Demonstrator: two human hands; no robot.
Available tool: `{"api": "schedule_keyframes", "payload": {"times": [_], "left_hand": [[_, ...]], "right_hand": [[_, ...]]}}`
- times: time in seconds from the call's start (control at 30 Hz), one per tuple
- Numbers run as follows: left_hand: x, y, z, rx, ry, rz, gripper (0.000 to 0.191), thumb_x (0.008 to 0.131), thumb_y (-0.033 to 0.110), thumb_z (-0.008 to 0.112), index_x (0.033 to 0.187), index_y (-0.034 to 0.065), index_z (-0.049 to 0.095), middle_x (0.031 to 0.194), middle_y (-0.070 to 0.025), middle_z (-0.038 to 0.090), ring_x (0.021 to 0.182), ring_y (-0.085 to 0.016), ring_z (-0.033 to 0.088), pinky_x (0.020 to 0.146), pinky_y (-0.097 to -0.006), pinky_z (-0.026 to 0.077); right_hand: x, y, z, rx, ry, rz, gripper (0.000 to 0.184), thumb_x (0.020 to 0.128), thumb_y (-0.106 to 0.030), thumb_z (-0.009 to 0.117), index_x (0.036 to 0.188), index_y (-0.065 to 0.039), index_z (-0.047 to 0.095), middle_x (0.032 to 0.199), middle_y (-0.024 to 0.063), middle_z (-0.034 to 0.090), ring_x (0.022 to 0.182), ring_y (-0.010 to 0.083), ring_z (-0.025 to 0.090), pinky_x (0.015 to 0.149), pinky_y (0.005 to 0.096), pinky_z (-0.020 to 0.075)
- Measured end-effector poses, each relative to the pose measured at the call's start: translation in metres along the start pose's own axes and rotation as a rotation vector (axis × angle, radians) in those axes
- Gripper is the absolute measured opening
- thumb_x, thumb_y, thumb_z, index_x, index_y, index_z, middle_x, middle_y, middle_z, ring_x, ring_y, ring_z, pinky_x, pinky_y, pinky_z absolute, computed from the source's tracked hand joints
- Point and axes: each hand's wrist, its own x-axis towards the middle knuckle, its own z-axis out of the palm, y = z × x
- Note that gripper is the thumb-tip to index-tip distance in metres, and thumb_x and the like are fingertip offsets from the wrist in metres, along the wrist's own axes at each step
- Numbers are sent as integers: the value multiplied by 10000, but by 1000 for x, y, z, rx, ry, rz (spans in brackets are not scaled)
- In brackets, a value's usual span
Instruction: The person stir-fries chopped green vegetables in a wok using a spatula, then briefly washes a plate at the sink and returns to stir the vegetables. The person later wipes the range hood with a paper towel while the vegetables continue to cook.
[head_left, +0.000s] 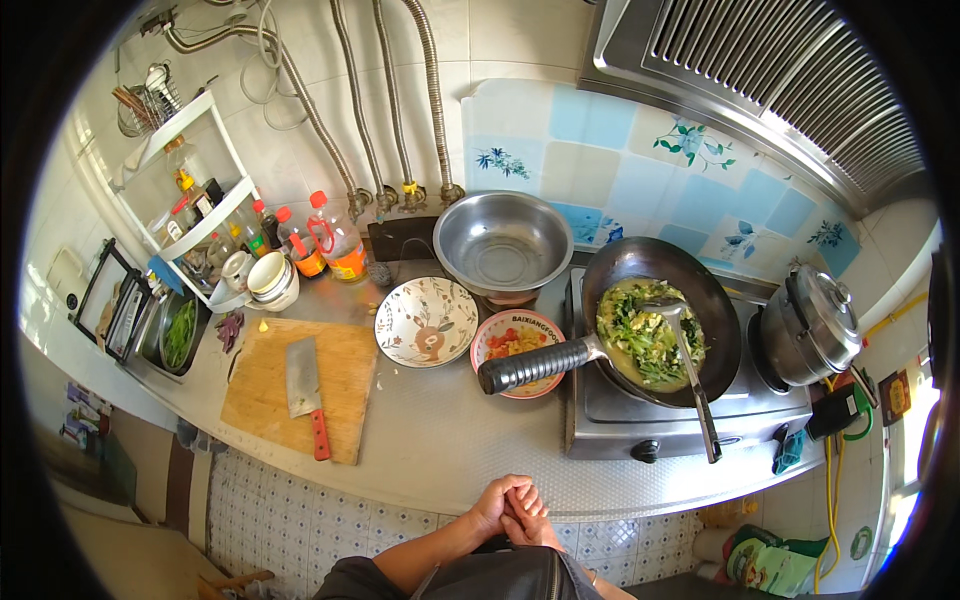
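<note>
My left hand (501, 501) and my right hand (534, 525) are clasped together in front of my body, by the front edge of the metal counter (457, 450); no object shows in them. Beyond them, a black wok (720, 337) stands on the gas stove (622, 435). Chopped greens with egg (645, 337) and some liquid fill its bottom. A metal spatula (694, 382) rests in the wok, its handle over the front rim. The wok's ribbed handle (536, 365) reaches left over a bowl of chopped red and yellow food (517, 341). Left of that stands a deer-patterned bowl (427, 322).
A cleaver (304, 379) with a red handle lies on a wooden cutting board (255, 390). A steel basin (502, 244) stands behind the bowls. Bottles (345, 259) and stacked bowls (271, 277) line the back left. A lidded pot (810, 326) occupies the stove's right side, below a range hood (750, 67).
</note>
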Motion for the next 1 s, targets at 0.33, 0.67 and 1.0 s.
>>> {"api": "schedule_keyframes", "payload": {"times": [0.33,0.67,1.0], "left_hand": [[2,2,-4,-23,9,-10,379,837,292,462,503,136,371,477,-19,390,491,-175,436,665,-364,400],[2,4,0,2,61,-12,367,819,274,459,492,139,361,466,-12,379,482,-168,402,660,-368,391],[6,3,-7,14,-2,-18,361,828,282,431,498,154,356,470,9,373,488,-158,391,659,-362,380]], "right_hand": [[4,-13,0,-49,3,-15,476,813,-80,555,1263,-27,409,1100,174,531,1024,278,524,845,316,428],[7,-7,-1,-52,-17,-77,581,796,-30,553,1328,-61,321,1064,135,568,1010,233,550,825,291,433],[6,14,8,38,-3,-85,551,799,-58,566,1312,-85,369,1141,121,532,1086,229,503,903,289,398]]}}
